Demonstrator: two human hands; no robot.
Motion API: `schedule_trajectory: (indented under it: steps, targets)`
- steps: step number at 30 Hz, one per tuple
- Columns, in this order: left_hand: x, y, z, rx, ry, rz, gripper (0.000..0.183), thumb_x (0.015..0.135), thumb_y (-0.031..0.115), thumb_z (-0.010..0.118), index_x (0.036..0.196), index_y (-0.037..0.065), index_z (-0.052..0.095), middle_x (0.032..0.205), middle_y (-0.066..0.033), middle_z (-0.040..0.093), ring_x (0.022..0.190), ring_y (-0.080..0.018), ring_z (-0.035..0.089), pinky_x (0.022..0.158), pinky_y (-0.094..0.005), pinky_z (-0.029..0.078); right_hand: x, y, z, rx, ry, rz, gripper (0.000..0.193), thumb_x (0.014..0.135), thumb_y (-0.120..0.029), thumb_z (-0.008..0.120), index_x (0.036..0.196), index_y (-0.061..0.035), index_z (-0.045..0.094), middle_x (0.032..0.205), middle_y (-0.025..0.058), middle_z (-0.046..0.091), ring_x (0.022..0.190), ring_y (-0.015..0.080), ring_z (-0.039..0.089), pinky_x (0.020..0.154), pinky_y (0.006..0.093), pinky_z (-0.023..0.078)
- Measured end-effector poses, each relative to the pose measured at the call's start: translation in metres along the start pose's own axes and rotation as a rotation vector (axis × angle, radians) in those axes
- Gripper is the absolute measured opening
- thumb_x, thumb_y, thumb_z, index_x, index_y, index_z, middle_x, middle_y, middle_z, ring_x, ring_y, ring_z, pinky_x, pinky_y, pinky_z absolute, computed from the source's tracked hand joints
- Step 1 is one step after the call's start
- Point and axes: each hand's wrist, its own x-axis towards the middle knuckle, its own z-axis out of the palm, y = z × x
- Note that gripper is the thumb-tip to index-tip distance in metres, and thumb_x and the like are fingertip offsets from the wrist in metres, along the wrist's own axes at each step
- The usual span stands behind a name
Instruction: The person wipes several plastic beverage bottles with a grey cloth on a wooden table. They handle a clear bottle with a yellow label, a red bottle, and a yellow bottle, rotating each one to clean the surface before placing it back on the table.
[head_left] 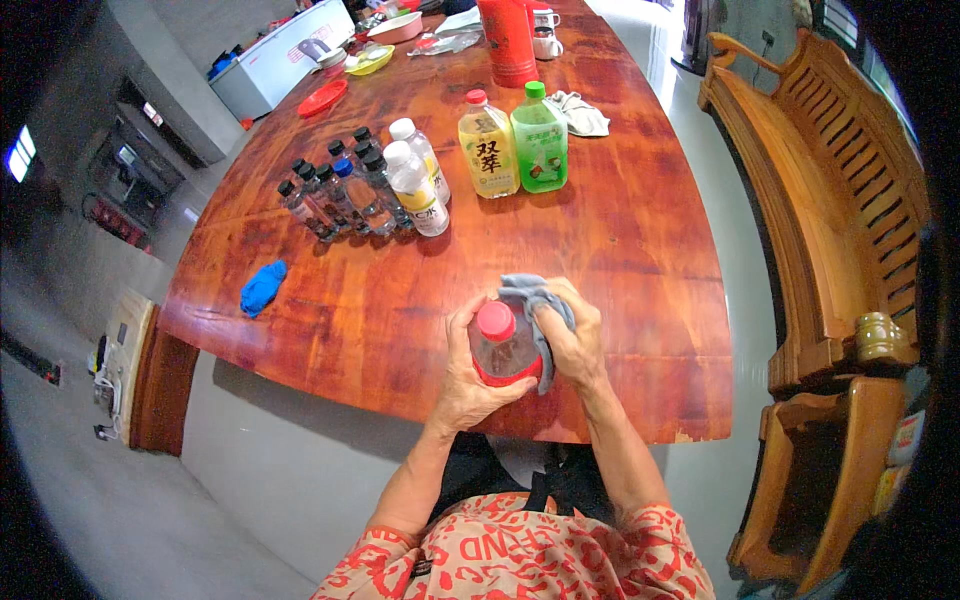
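Plainly, the red-capped bottle (497, 350) was the thing being handled, its cap toward the viewer, near the close edge of the wooden table (640, 290); whether its base rested on the wood could not be told. The left hand (466, 385) curled around its left and near sides, thumb and fingers wrapping the clear wall. The right hand (574, 335) pinched a bunched grey cloth (537, 293) and laid it along the bottle's right side.

Wiping seemed to be the step in hand. Doing it well called, in my judgement, for a steady left grip without squeezing the soft-looking wall, the cloth kept flat under the fingers, and the bottle turned so that the patches beneath the left hand were reached too. Loose folds would have been best gathered in.

Farther out, a crumpled blue bundle (263, 289) lay to the left. Beyond the hands stood a cluster of small dark-capped bottles (345, 195), two white-capped bottles (417, 190), a yellow bottle (488, 150) and a green bottle (541, 148), well apart from the work.
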Motion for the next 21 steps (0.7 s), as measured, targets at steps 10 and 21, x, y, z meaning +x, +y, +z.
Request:
schedule_trajectory:
  steps: [10, 21]
  targets:
    - [0.008, 0.009, 0.01, 0.007, 0.003, 0.063, 0.095, 0.059, 0.014, 0.085, 0.135, 0.008, 0.029, 0.129, -0.0136, 0.035, 0.125, -0.0294, 0.037, 0.105, -0.0407, 0.034, -0.007, -0.058, 0.01, -0.502, -0.066, -0.402, 0.028, 0.073, -0.008, 0.067, 0.101, -0.0064, 0.066, 0.108, 0.0168, 0.059, 0.086, 0.0291, 0.06, 0.076, 0.0348, 0.048]
    - [0.009, -0.002, 0.01, 0.094, 0.042, 0.116, 0.104, 0.051, 0.025, 0.091, 0.134, 0.008, 0.031, 0.128, -0.0119, 0.037, 0.122, -0.0273, 0.039, 0.105, -0.0405, 0.032, 0.027, -0.068, 0.017, -0.421, -0.234, -0.099, 0.01, 0.082, -0.009, 0.062, 0.09, -0.0046, 0.066, 0.087, 0.0124, 0.064, 0.077, 0.0242, 0.064, 0.066, 0.033, 0.05]
